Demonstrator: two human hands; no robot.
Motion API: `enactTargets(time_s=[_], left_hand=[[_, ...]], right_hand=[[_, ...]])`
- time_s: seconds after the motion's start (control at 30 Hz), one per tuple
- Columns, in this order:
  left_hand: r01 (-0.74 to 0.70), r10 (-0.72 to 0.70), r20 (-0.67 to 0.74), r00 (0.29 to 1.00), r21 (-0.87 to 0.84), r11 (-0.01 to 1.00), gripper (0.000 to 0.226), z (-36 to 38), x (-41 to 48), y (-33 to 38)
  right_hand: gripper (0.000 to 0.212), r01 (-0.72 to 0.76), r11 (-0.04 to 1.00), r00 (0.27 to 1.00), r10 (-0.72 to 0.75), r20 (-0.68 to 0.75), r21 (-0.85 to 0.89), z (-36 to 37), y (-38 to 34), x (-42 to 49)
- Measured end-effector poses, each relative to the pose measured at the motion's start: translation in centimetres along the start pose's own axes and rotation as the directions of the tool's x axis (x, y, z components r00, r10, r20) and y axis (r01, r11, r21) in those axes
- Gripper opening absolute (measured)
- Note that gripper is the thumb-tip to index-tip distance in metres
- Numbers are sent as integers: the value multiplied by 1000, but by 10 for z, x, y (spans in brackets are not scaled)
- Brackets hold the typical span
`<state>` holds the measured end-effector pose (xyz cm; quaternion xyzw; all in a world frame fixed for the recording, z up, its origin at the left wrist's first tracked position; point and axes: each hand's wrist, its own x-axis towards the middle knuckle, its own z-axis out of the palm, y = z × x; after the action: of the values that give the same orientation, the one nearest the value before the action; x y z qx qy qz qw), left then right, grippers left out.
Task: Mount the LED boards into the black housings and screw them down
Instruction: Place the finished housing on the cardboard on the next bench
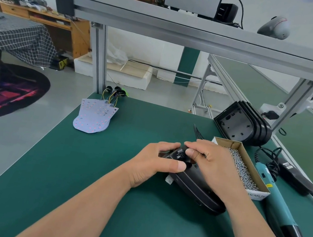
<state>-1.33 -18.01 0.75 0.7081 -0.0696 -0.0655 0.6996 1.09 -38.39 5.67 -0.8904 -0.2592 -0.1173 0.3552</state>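
The left hand (156, 158) is gripping the far end of a black housing (196, 186) that is lying on the green desk (84, 168), fingers curled round its edge and thumb pressing on top, while the right hand (211, 162) is curling over the same end, fingertips working at some small fitting there (too hidden to name). The housing is looking like rigid moulded plastic, light and a little slick, so holding it by the rim is likely giving the surest purchase. The LED boards (94, 116) are waiting fanned in a stack at the desk's far left, wires trailing; being thin and probably delicate, they are best lifted by their edges. Screws are sitting in the box (256, 195) just beside the housing.
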Motion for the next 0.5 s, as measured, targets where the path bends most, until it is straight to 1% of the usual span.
enactTargets(time_s=[0.07,0.17,0.23,0.43,0.5], left_hand=[[0,0,11,1000,-1,1000,93,0,0,0],[-4,5,27,1000,-10,1000,90,0,0,0],[-10,10,34,999,-11,1000,89,0,-1,1],[-27,27,51,998,-12,1000,81,0,0,-1],[-44,45,81,996,-11,999,68,-1,0,0]], right_hand=[[13,53,997,998,-52,24,-56,0,0,-1],[19,138,985,988,-130,81,-104,-2,-2,-1],[19,186,969,981,-174,87,-165,-2,-3,0],[13,221,925,975,-197,107,-309,2,-3,-1],[16,244,905,969,-210,133,-348,1,-6,-1]])
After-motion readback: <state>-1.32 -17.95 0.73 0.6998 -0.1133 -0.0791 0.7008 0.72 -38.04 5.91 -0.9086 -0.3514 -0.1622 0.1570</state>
